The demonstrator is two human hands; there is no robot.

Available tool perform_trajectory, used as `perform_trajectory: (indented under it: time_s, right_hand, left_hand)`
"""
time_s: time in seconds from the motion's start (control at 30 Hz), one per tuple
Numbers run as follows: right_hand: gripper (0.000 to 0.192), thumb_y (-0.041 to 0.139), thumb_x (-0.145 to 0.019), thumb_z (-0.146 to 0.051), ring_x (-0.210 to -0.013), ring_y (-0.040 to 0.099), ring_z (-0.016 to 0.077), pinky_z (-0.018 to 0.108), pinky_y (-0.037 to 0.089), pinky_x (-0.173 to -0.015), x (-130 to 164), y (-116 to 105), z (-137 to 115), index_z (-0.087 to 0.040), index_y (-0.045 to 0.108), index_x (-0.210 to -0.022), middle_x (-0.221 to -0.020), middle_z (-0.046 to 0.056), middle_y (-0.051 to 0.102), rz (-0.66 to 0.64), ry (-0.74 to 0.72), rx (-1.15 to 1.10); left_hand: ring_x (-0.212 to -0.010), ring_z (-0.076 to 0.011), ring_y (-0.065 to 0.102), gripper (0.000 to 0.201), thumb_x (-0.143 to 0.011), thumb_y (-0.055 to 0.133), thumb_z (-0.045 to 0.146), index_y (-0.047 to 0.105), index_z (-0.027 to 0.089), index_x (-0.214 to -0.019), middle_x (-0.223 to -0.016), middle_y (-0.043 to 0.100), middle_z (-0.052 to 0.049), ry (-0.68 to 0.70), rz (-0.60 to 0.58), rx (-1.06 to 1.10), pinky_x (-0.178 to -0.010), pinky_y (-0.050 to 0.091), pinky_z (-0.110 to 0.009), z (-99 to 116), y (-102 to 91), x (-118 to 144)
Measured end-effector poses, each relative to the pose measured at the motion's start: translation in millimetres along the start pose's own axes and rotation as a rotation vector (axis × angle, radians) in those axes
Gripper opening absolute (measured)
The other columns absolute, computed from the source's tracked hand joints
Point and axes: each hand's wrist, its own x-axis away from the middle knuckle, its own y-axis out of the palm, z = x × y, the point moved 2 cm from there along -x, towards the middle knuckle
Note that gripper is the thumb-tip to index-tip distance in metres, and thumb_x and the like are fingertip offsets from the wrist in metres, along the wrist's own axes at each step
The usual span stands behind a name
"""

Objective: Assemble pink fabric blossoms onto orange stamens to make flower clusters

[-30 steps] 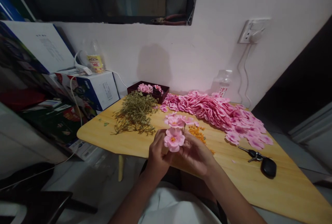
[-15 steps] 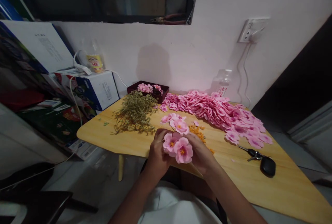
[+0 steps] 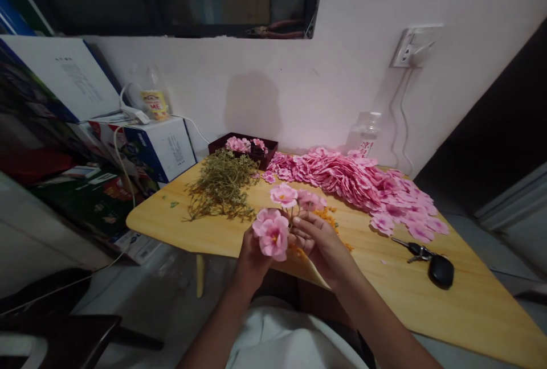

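Over the near edge of the table I hold a sprig of pink artificial flowers [image 3: 273, 237] between both hands. My left hand [image 3: 251, 261] is closed about it on the left, its fingers mostly hidden by the front blossoms. With thumb and fingertips pressed together, my right hand [image 3: 318, 244] pinches the thin stems just behind those blossoms. More blossoms [image 3: 284, 195] of the sprig stand up above my hands. Past my right hand lie small orange stamen pieces [image 3: 329, 218]. Farther back stretches a long heap of loose pink petals [image 3: 342, 178].
Green wiry stems [image 3: 224, 181] lie piled on the wooden table [image 3: 427, 312], in front of a dark red tray [image 3: 217, 142] holding finished-looking blossoms. Keys with a black fob [image 3: 440, 271] lie at right. A clear bottle [image 3: 365, 132] stands by the wall; boxes [image 3: 171, 150] are stacked left.
The sprig has turned and its front blossoms have shifted left. My right hand has come away from the front blossoms to the stems behind; the rear blossoms have spread apart.
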Motion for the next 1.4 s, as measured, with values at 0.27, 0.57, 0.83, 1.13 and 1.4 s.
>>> perform_trajectory:
  time_s: [0.27, 0.57, 0.83, 1.13, 1.4]
  right_hand:
    - [0.015, 0.077, -0.067, -0.024, -0.070, 0.064, 0.0109, 0.023, 0.054, -0.071, -1.2, 1.9, 1.7, -0.019, 0.066, -0.076, -0.074, -0.002, 0.067, -0.037, -0.220, 0.142]
    - [0.015, 0.074, -0.070, -0.028, -0.071, 0.065, 0.0116, 0.025, 0.052, -0.074, -1.7, 1.5, 2.6, -0.021, 0.072, -0.083, -0.083, 0.001, 0.071, -0.060, -0.167, 0.207]
    - [0.010, 0.074, -0.071, -0.025, -0.071, 0.064, 0.0095, 0.022, 0.052, -0.073, -3.0, 4.8, 7.0, -0.021, 0.071, -0.079, -0.081, -0.001, 0.070, -0.063, -0.185, 0.136]
    - [0.015, 0.071, -0.074, -0.032, -0.075, 0.063, 0.0114, 0.024, 0.050, -0.077, -4.1, -3.9, 8.2, -0.022, 0.072, -0.085, -0.081, -0.001, 0.069, -0.056, -0.222, 0.330]
    - [0.019, 0.076, -0.067, -0.033, -0.070, 0.065, 0.0133, 0.028, 0.053, -0.075, -2.7, 1.0, 7.1, -0.020, 0.071, -0.081, -0.078, 0.000, 0.070, -0.012, -0.229, 0.298]
  left_hand:
    - [-0.085, -0.0101, 0.064, 0.023, -0.059, 0.079, 0.016, 0.065, 0.021, -0.077, -0.083, 0.068, 0.005, -0.396, 0.097, 0.803, -0.078, 0.048, -0.018, 12.2, 10.0, -0.2]
    - [-0.077, -0.0099, 0.065, 0.030, -0.051, 0.082, 0.012, 0.069, 0.020, -0.077, -0.079, 0.071, 0.004, -0.534, 0.190, 0.898, -0.070, 0.049, -0.019, 5.4, 9.6, 0.1]
    - [-0.066, -0.0079, 0.060, 0.019, -0.060, 0.076, 0.012, 0.066, 0.014, -0.077, -0.077, 0.066, -0.001, -0.648, 0.143, 1.085, -0.060, 0.048, -0.018, 12.7, 13.5, -6.4]
    - [-0.111, -0.0168, 0.051, 0.059, -0.069, 0.072, 0.022, 0.044, 0.028, -0.121, -0.120, 0.050, -0.006, -0.092, 0.387, 0.130, -0.087, 0.046, -0.027, 4.9, -0.7, -10.2]
    - [-0.080, -0.0148, 0.055, 0.017, -0.075, 0.065, 0.006, 0.062, 0.021, -0.081, -0.077, 0.062, 0.000, 0.661, 0.306, -0.748, -0.079, 0.046, -0.030, 32.0, -5.7, -0.8]
